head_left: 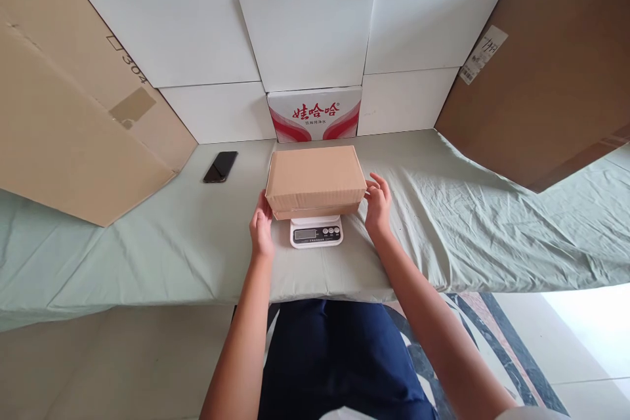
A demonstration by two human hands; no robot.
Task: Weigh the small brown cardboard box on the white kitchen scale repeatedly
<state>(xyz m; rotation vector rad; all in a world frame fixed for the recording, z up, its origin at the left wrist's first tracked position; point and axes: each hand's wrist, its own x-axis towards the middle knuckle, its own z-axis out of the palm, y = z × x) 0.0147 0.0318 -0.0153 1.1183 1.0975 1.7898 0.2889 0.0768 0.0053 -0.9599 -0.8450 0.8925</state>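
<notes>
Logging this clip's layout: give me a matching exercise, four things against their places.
Things:
1. brown box
2. phone
3. scale
4. red-printed carton

Places:
A. against the back wall of white boxes
B. lying on the cloth, left of the brown box
C. between left hand and right hand
D. under the brown box

Pairs: 1-C, 2-B, 3-D, 4-A
</notes>
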